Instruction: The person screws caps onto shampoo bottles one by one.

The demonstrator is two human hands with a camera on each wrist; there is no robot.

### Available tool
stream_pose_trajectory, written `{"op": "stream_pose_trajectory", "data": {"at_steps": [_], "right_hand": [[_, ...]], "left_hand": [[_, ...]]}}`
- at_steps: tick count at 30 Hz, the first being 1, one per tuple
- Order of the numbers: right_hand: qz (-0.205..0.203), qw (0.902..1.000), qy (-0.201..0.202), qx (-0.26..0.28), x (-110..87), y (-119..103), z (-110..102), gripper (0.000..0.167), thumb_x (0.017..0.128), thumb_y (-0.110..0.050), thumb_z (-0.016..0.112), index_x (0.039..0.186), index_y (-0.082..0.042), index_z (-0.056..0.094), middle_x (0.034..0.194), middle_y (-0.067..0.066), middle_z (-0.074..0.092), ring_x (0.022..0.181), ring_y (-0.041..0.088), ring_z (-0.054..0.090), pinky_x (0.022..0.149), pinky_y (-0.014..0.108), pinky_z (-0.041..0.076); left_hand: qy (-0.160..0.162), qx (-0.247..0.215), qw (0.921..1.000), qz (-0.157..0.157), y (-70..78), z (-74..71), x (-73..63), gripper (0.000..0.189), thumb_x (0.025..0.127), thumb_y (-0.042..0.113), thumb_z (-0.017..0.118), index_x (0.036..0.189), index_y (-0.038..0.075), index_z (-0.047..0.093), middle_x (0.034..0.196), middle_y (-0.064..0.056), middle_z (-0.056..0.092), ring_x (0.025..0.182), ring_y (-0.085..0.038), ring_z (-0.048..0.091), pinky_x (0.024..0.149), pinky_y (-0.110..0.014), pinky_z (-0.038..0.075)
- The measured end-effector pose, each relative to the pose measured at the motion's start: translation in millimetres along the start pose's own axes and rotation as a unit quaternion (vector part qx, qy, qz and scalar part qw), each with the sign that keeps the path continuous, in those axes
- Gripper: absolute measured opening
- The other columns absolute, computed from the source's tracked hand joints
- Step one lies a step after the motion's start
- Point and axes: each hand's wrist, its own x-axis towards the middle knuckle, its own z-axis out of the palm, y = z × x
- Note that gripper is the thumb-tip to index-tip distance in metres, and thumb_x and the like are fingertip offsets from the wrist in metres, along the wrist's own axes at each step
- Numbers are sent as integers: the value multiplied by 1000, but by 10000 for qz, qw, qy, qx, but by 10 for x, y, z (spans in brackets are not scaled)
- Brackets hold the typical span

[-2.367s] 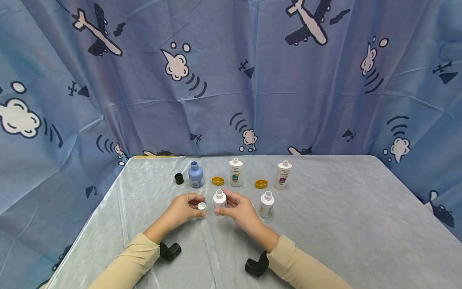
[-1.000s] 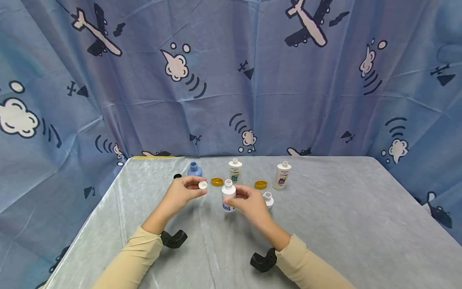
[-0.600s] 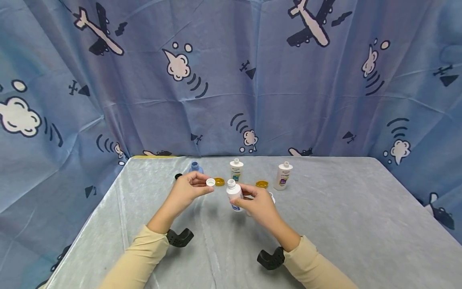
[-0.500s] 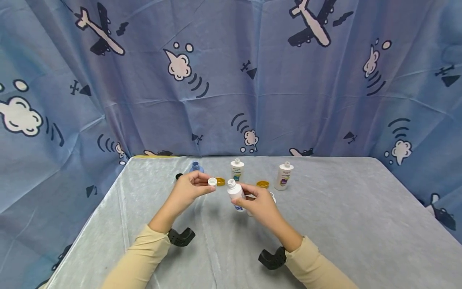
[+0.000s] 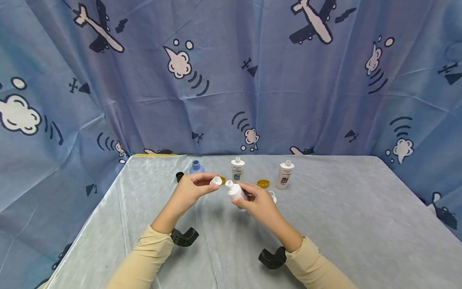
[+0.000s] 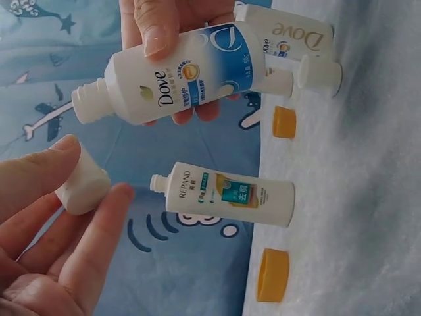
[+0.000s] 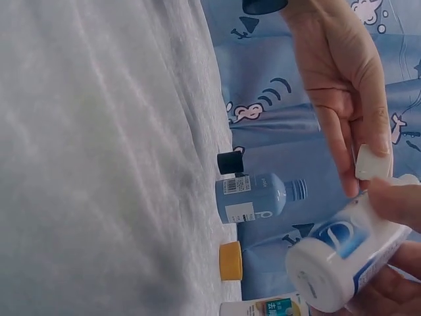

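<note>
Between thumb and fingers, my left hand pinches a white screw cap, its hollow side tipped toward the bottle. My right hand grips a white Dove bottle around its body, held above the table. The bottle leans to the left and its threaded neck is bare. Cap and neck are close together but apart. In the left wrist view a second white Dove bottle stands behind the right hand, a white cap beside it.
At the back stand a blue bottle beside a black cap, and two white Repand-type bottles, one in the middle and one farther right. Yellow caps lie nearby, one right of centre. Grey cloth covers the table.
Both hands have risen from the table with the cap and the bottle. My left hand has moved right, bringing the cap near the neck and turning it. The bottle has tilted leftward.
</note>
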Motion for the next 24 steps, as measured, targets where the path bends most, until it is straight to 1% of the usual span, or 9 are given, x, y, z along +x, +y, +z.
{"op": "stream_pose_trajectory", "data": {"at_steps": [3, 6, 9, 11, 16, 19, 24], "right_hand": [[12, 10000, 57, 39, -10, 3, -1, 47, 83, -11, 80, 127, -1, 67, 121, 19, 70, 107, 27, 69, 83, 29, 60], [61, 9998, 127, 131, -14, 4, -1, 45, 80, -9, 82, 123, 1, 69, 116, 21, 72, 104, 28, 72, 81, 30, 61], [83, 9997, 157, 145, -10, 2, -3, 45, 79, -9, 83, 120, 1, 70, 114, 20, 73, 100, 27, 73, 79, 30, 61], [111, 9997, 163, 172, -6, 0, -9, 43, 78, -9, 84, 118, 1, 71, 112, 19, 73, 98, 27, 73, 79, 30, 61], [149, 9995, 170, 213, 0, -4, -31, 41, 76, -10, 86, 113, 1, 71, 111, 18, 74, 95, 25, 73, 78, 30, 61], [136, 9995, 121, 240, -4, -9, -41, 41, 77, -11, 86, 113, 1, 71, 111, 18, 73, 94, 24, 73, 77, 29, 61], [132, 9996, 38, 249, -21, -21, -45, 42, 77, -13, 85, 115, 0, 71, 112, 17, 73, 95, 23, 72, 76, 29, 61]], "left_hand": [[39, -35, 10000, -16, -5, 7, 2, 38, 85, 11, 78, 121, 2, 69, 116, -14, 73, 98, -10, 69, 87, -28, 58], [124, -150, 9998, -68, -4, 15, 9, 34, 84, 10, 79, 115, 1, 69, 113, -12, 73, 98, -12, 70, 87, -29, 58], [154, -228, 9996, -87, 1, 14, 11, 31, 83, 9, 80, 111, 1, 69, 110, -11, 74, 97, -13, 71, 86, -30, 59], [131, -239, 9996, -83, 0, 11, 8, 30, 83, 10, 80, 110, 2, 70, 109, -9, 74, 96, -12, 71, 86, -30, 59], [-61, -191, 9997, 161, -9, 13, -2, 33, 85, 17, 79, 114, 3, 71, 109, -7, 74, 94, -11, 70, 88, -32, 58], [-120, -185, 9994, 283, -8, 22, -9, 34, 86, 18, 79, 116, 3, 72, 109, -7, 74, 93, -10, 69, 89, -32, 58], [-157, -203, 9989, 404, -17, 32, -19, 36, 87, 16, 77, 119, 1, 71, 112, -12, 74, 94, -8, 68, 87, -29, 58]]}}
